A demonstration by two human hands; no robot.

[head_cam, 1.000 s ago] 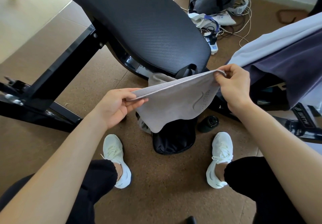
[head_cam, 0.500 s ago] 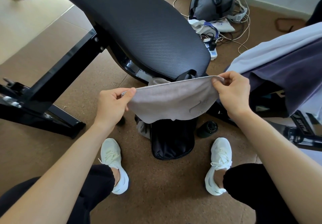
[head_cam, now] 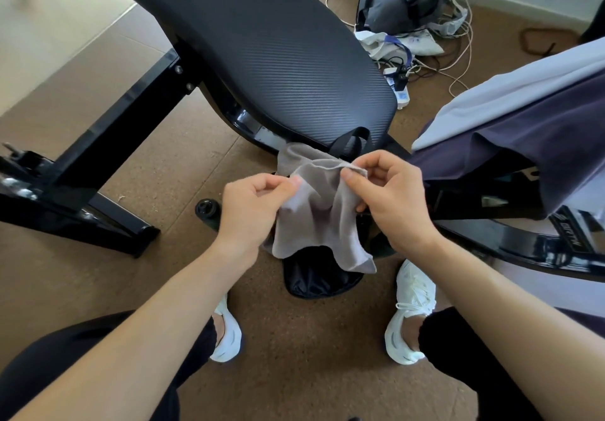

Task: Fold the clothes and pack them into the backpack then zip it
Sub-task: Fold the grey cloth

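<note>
Roughly mid-task, by my reading. The black bench fills the upper view. To its right a heap of purple and pale garments lies draped and unfolded, so I judge these are left to fold.

The black backpack stands on the floor between the feet, against the bench end. Its mouth is hidden behind the cloth, so the zip state cannot be told; zipping remains in any case. A fold of grey fabric shows at its top, possibly an item already inside, but I am not certain.

The grey cloth hangs in the air just above the backpack, doubled along its top edge. The fold is under way and the cloth is not packed.

The left hand and right hand are raised close together, forearms converging. Each pinches the cloth's top edge between thumb and forefinger, with the other fingers curled in.
</note>
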